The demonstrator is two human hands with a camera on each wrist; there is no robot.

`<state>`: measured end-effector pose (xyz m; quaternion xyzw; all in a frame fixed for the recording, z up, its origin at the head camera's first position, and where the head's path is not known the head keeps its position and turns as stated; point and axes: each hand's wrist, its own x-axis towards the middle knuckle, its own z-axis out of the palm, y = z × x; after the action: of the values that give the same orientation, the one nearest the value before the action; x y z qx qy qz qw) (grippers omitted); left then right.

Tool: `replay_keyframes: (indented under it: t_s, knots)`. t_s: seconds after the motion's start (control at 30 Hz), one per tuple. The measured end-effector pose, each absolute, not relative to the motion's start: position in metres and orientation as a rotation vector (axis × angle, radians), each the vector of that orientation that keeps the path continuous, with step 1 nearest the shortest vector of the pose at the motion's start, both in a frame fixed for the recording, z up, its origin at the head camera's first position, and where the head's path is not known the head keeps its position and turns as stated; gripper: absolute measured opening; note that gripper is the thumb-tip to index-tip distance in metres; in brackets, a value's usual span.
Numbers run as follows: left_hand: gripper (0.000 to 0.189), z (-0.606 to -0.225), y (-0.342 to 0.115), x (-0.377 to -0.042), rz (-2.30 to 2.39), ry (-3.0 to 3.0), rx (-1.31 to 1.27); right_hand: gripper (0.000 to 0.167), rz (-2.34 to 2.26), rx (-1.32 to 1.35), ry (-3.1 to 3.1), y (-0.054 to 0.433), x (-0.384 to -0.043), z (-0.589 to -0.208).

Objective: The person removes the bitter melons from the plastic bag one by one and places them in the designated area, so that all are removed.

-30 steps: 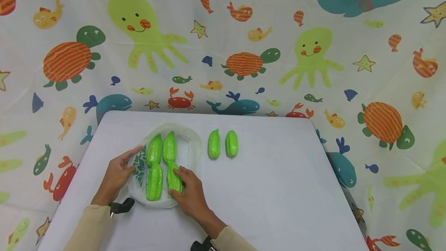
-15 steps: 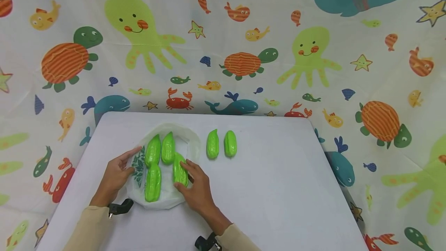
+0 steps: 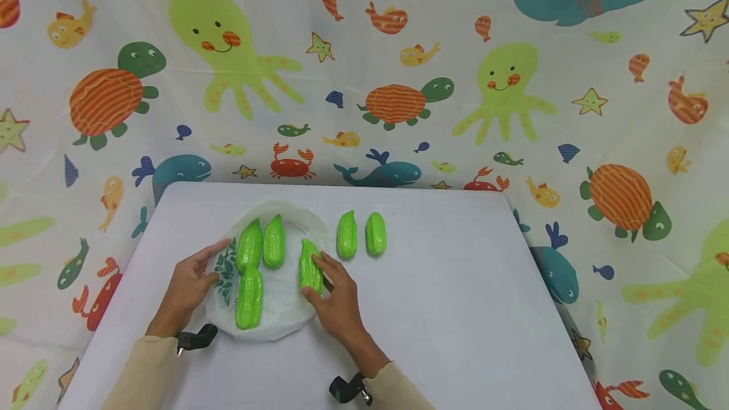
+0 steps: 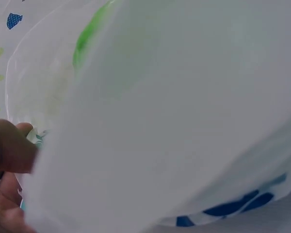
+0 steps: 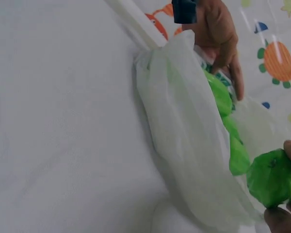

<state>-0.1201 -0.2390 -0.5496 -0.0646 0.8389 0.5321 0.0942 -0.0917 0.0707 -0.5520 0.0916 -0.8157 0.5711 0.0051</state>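
The right hand [image 3: 340, 304] grips a green vegetable [image 3: 309, 263] between thumb and fingers, at the right side of the plastic bag [image 3: 281, 305]. The left hand [image 3: 190, 286] holds the bag's left edge. Three other vegetables [image 3: 249, 299] lie in the bag; two outer vegetables [image 3: 347, 235] lie on the table [image 3: 455, 283].

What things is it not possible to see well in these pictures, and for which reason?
Head view: part of the held green piece, covered by the right hand.
Left wrist view: most of what lies in the white container, behind its blurred wall; most of the left hand, cut off by the left edge.
Right wrist view: most of the right hand, cut off by the right edge.
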Motion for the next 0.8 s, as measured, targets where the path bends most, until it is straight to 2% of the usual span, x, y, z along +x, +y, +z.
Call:
replay_keyframes:
  t_s: [0.8]
  knots:
    - [0.075,-0.553,-0.238,-0.122,1.586,2.491,-0.189,0.067,1.734,0.102,-2.476,0.121,-0.121,-0.55]
